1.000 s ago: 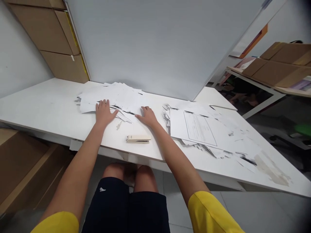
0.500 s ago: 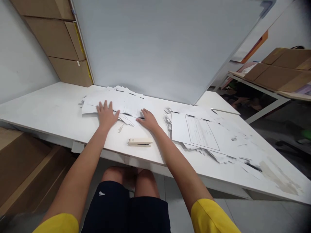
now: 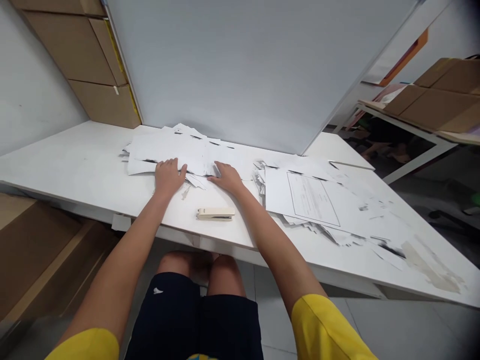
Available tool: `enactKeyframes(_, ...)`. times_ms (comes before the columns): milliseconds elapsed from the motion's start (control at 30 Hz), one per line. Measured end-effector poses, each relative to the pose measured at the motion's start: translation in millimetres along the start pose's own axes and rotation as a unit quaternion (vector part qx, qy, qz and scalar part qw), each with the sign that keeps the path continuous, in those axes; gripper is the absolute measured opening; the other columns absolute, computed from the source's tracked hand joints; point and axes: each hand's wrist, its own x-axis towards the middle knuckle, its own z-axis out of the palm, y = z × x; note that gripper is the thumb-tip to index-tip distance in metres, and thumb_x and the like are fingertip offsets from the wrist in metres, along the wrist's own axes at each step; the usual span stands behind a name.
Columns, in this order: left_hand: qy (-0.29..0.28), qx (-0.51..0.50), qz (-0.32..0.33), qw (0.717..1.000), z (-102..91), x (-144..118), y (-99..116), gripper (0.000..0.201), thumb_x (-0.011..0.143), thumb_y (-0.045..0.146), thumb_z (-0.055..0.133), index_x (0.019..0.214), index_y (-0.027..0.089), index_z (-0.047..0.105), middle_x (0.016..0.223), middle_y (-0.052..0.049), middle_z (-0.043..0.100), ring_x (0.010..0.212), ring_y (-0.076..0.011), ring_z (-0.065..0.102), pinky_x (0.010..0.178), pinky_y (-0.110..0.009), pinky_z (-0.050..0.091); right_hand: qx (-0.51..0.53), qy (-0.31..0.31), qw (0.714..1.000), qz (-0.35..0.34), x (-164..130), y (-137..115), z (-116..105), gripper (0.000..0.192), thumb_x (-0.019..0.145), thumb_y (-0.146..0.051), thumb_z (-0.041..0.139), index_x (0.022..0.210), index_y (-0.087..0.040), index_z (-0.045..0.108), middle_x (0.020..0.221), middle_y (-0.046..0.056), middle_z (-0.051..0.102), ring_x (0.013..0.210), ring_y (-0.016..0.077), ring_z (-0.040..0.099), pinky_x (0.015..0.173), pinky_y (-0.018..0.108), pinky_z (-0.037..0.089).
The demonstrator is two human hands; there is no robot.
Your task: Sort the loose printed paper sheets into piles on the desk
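Note:
Loose white sheets of paper [image 3: 165, 147] lie in an uneven pile against the board at the back of the table. My left hand [image 3: 169, 176] rests palm down on the near edge of the top sheet, its fingers flat and its thumb apart. Along the same edge, further right, my right hand [image 3: 227, 177] lies with its fingers stretched onto the paper. Neither hand visibly grasps anything. A cream stapler [image 3: 215, 214] lies on the table below and between my hands, untouched. To the right is a second spread of papers [image 3: 277, 190], topped by a sheet with a printed frame.
The white table [image 3: 93, 175] meets an upright whitish board [image 3: 243, 75] at its back. Stacked cardboard boxes [image 3: 75, 45] stand at the back left, and another box [image 3: 41, 250] sits below the table's left edge. More boxes [image 3: 438, 105] rest on a table at right.
The left fingers have drawn closer together and slid slightly right along the paper's edge. My right hand has shifted a little left and onto the paper. The view has tilted slightly.

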Motion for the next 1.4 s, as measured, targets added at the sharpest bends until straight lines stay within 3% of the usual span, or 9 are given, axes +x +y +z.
enactKeyframes(67,0.024,-0.014,-0.046,0.999,-1.2,1,1,0.063,0.097,0.047,0.031,0.138,0.005,0.054,0.136,-0.023,0.060,0.140,-0.0372,0.043,0.120,-0.054,0.023,-0.012,-0.010,1.000,0.004,1,-3,1,0.075,0.091,-0.052,0.060,0.151,-0.013,0.037,0.148,0.018,0.052,0.135,0.0328,0.050,0.106,0.042,0.044)
enactKeyframes(133,0.047,-0.029,-0.147,0.988,-0.9,3,-1,0.068,0.097,0.048,0.030,0.147,0.005,0.044,0.153,-0.024,0.043,0.150,-0.0391,0.026,0.122,-0.057,0.015,-0.031,-0.018,0.999,0.005,1,-6,2,0.071,0.093,-0.052,0.056,0.150,-0.014,0.038,0.144,0.019,0.055,0.131,0.0332,0.053,0.099,0.041,0.047)
enactKeyframes(233,0.053,-0.054,-0.257,0.964,3.4,8,-7,0.077,0.097,0.052,0.029,0.152,-0.001,0.031,0.159,-0.029,0.028,0.152,-0.0430,0.019,0.121,-0.064,0.010,-0.073,-0.016,0.997,-0.010,4,-11,2,0.064,0.095,-0.053,0.051,0.146,-0.014,0.042,0.136,0.020,0.061,0.122,0.0335,0.059,0.092,0.040,0.049)
enactKeyframes(433,0.056,-0.076,-0.227,0.969,13.2,10,-14,0.076,0.096,0.053,0.031,0.151,0.001,0.031,0.154,-0.029,0.038,0.149,-0.0397,0.027,0.122,-0.060,0.011,-0.168,-0.026,0.983,-0.068,31,-25,-3,0.048,0.098,-0.048,0.046,0.132,-0.014,0.052,0.109,0.017,0.072,0.098,0.0316,0.068,0.085,0.039,0.046)
enactKeyframes(767,0.019,-0.063,-0.161,0.985,9.7,6,-6,0.073,0.097,0.045,0.033,0.155,0.002,0.025,0.158,-0.024,0.036,0.151,-0.0416,0.021,0.122,-0.062,0.008,-0.156,-0.019,0.986,-0.060,59,-45,7,0.040,0.097,-0.036,0.040,0.129,-0.016,0.054,0.111,0.016,0.070,0.098,0.0322,0.066,0.088,0.043,0.046)
enactKeyframes(967,0.007,-0.071,-0.142,0.987,10.5,7,-4,0.070,0.097,0.043,0.036,0.158,0.010,0.024,0.158,-0.017,0.039,0.151,-0.0399,0.021,0.122,-0.062,0.009,-0.055,-0.010,0.998,-0.007,55,-52,15,0.069,0.091,-0.068,0.042,0.137,-0.018,0.048,0.139,0.020,0.054,0.124,0.0396,0.051,0.097,0.050,0.045)
enactKeyframes(1100,-0.003,-0.067,-0.130,0.989,11.0,8,-6,0.070,0.099,0.047,0.034,0.159,0.012,0.023,0.158,-0.014,0.040,0.152,-0.0396,0.020,0.122,-0.061,0.009,-0.072,-0.028,0.997,-0.021,51,-55,19,0.080,0.087,-0.075,0.043,0.140,-0.015,0.044,0.139,0.022,0.053,0.124,0.0424,0.049,0.099,0.054,0.042)
enactKeyframes(1267,0.011,-0.061,-0.129,0.990,13.4,9,-10,0.074,0.098,0.054,0.036,0.158,0.013,0.025,0.159,-0.016,0.037,0.151,-0.0386,0.022,0.123,-0.058,0.012,-0.117,-0.022,0.992,-0.034,48,-60,18,0.070,0.096,-0.064,0.036,0.141,-0.013,0.041,0.132,0.023,0.058,0.118,0.0407,0.054,0.097,0.050,0.043)
enactKeyframes(1400,0.016,-0.062,-0.141,0.988,12.8,11,-11,0.076,0.098,0.054,0.037,0.159,0.010,0.023,0.161,-0.019,0.032,0.152,-0.0376,0.022,0.123,-0.055,0.015,-0.138,-0.022,0.989,-0.043,44,-69,15,0.054,0.100,-0.042,0.035,0.142,-0.009,0.039,0.121,0.022,0.064,0.109,0.0363,0.060,0.094,0.046,0.045)
